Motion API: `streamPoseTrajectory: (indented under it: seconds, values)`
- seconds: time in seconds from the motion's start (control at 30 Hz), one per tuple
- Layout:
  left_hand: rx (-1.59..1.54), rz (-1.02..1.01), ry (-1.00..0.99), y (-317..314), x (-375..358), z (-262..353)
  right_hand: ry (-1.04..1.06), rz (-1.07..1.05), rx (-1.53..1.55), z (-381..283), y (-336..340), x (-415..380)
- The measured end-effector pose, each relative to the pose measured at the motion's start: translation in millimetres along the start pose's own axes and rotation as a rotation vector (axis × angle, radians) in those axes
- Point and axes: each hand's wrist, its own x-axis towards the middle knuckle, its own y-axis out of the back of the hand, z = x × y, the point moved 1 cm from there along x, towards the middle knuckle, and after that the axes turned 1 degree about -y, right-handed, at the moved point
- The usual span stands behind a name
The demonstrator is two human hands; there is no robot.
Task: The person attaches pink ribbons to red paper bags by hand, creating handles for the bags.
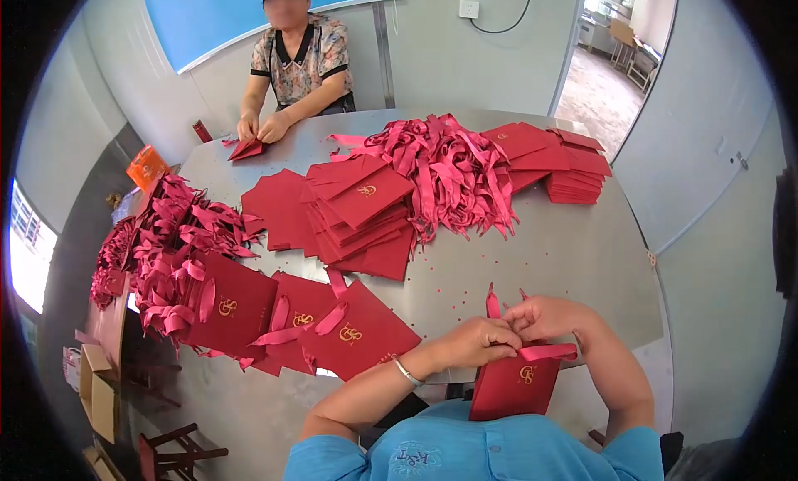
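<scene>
At lower right, the left hand (485, 341) and right hand (542, 317) are pinching ribbon (549, 351) atop a bag (511, 390), fingers closed, probably steadying it against the shirt (465, 452). Beyond, a ribbon heap (440, 174) is lying on the worktop (573, 257), perhaps for easy reach; a co-worker (295, 61) is sitting upper left.

1. The head view looks from the wearer's head, forward and steeply down over the blue shirt (465, 448) at the bottom edge.
2. Its wide, round-edged picture takes in the right hand (478, 341) and left hand (544, 319) up close, the table (573, 248) beyond, and the wall (449, 57) and doorway (611, 66) farthest off.
</scene>
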Motion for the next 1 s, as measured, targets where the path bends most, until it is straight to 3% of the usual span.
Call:
streamPoseTrajectory:
  seconds: [0.17,0.5,0.63,0.7,0.8,1.0]
  values:
    - [-0.021,0.006,-0.014,0.1,-1.7,-1.5,-0.076,-0.068,0.097,-11.5,-3.9,0.6]
    - [-0.145,-0.020,0.022,0.5,-1.3,-0.4,0.092,-0.105,0.192,-5.4,-9.1,6.0]
    - [-0.213,-0.025,0.018,-0.2,-0.9,6.2,0.087,-0.094,0.122,3.6,-6.2,9.3]
    - [-0.111,-0.057,0.131,2.1,0.5,4.5,0.038,-0.071,0.142,-9.0,-7.7,1.7]
    - [-0.085,-0.013,0.016,-0.4,3.1,1.5,0.011,-0.059,0.115,-8.7,-4.9,0.4]
    - [-0.152,0.010,0.108,-0.5,3.0,7.4,0.041,-0.115,0.084,-9.4,-2.1,1.8]
